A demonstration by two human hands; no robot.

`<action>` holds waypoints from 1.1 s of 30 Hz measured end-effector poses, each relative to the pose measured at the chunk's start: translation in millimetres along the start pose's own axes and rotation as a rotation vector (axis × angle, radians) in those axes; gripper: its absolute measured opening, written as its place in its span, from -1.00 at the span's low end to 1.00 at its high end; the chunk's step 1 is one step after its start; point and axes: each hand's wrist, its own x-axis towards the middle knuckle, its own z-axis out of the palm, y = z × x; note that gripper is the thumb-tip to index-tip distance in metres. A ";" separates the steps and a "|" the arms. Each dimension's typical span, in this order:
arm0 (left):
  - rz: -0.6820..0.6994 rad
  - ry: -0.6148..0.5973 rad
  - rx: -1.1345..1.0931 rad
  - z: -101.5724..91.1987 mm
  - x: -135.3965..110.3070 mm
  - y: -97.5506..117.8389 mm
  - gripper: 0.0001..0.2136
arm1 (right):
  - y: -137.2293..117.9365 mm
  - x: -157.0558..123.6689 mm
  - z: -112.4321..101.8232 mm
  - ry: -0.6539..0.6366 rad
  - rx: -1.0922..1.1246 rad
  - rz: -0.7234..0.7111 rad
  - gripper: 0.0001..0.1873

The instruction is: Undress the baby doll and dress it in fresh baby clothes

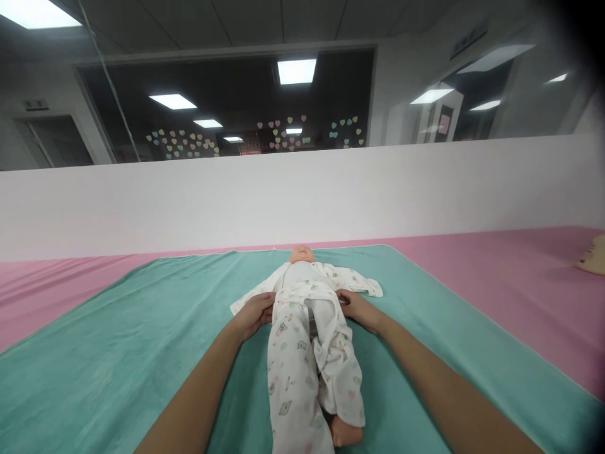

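Note:
A baby doll (301, 255) lies on its back, head away from me, in a white patterned top (352, 277) with the sleeves spread out. White patterned baby trousers (293, 359) cover its legs, bunched on the right leg, where a bare foot (346, 432) shows at the cuff. My left hand (255, 314) is at the left side of the trousers' waist, its fingers curled in against the cloth and partly hidden. On the opposite side my right hand (358, 309) pinches the waist edge with bent fingers. A white undergarment shows at the crotch.
A teal blanket (142, 334) lies beneath the doll over a pink sheet (496, 277). Behind stands a low white wall (283, 202) with glass above it. At the far right edge sits a yellowish object (593, 257), partly cut off.

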 end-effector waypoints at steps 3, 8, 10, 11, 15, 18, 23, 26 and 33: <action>-0.020 -0.150 -0.017 -2.7 -4.6 3.7 -0.65 | -5.3 -3.0 -3.1 -0.091 0.121 0.016 -0.54; -0.030 -0.306 -0.004 -4.8 -5.9 4.9 -0.52 | -10.9 -4.6 0.5 -0.122 0.200 -0.010 -0.58; -0.015 -0.326 -0.069 -4.5 -5.2 4.4 -0.54 | -11.9 -4.9 4.7 -0.116 0.256 -0.016 -0.59; -0.003 -0.329 -0.109 -4.1 -4.9 4.5 -0.56 | -12.0 -4.8 7.3 -0.103 0.290 -0.009 -0.59; 0.030 -0.324 -0.262 -0.3 -4.7 6.9 -0.60 | -9.6 -1.7 19.0 -0.038 0.465 0.022 -0.54; 0.059 -0.284 -0.349 5.3 -4.6 7.6 -0.58 | -7.3 1.0 26.6 -0.016 0.563 0.034 -0.54; 0.146 -0.176 -0.379 13.8 -2.1 1.3 -0.57 | -9.9 0.5 30.5 -0.034 0.673 0.009 -0.57; 0.139 -0.115 -0.342 16.7 -0.4 -1.6 -0.58 | -12.4 0.0 30.4 -0.051 0.711 -0.001 -0.57; 0.142 0.052 -0.129 21.7 -1.3 4.6 -0.69 | -15.6 1.3 36.5 -0.003 0.687 0.024 -0.54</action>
